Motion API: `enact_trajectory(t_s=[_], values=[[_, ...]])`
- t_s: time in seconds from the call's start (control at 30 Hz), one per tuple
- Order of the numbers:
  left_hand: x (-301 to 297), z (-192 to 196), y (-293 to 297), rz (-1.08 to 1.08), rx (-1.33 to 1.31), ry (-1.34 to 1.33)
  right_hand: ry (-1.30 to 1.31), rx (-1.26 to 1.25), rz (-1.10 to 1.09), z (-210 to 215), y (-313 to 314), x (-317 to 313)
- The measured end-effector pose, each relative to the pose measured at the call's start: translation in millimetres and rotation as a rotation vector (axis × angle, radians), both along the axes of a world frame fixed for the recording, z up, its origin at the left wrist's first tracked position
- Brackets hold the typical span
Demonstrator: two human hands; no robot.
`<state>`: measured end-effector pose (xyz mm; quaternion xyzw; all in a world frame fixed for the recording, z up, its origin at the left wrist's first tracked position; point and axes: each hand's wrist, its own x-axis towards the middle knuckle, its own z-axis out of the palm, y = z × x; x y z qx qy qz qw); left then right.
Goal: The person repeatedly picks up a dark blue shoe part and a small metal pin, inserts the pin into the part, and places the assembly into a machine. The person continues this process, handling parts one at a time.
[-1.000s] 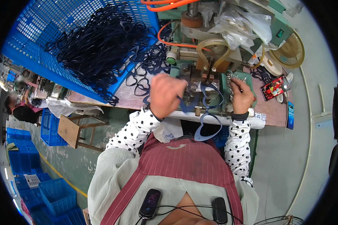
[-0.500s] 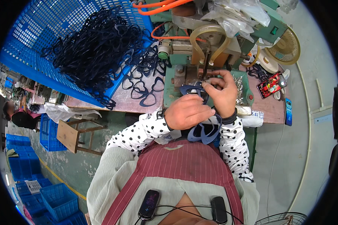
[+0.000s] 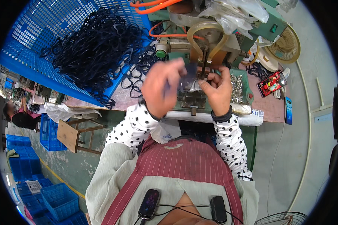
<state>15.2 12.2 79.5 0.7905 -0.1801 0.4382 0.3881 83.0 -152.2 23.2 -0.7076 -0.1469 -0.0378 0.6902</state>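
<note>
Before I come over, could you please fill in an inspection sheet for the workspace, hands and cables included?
Surface: pinkish worktop, looks worn.
Job's things: dark blue loops heaped in a blue basket, more beside it; small shiny metal pieces near the right hand.
Clutter: crumpled clear plastic on the green machine; phone, screen lit, at the right.
Hands: left hand blurred, whether it holds anything unclear; right hand bent at the machine, grip unclear.
Cables: orange hoses by the machine.
Surroundings: wooden stool and blue crates at left, fan at right, another person in the background.
</note>
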Motion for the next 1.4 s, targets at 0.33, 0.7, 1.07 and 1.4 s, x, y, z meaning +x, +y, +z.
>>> enact_trajectory(t_s=[0.33, 0.7, 1.07, 1.4], values=[[19, 18, 18, -0.251, -0.446, 0.235, -0.045, 0.159, 0.026, -2, 4, 3], [3, -67, -24, -0.542, 0.427, -0.098, -0.271, -0.250, -0.324, -31, -53, 38], [16, -72, -20, -0.619, 0.405, -0.111, -0.278, -1.182, -0.456, -93, -128, 33], [-21, -99, 0, -0.168, 0.398, -0.077, -0.192, -0.467, -0.549, -120, -137, 56]])
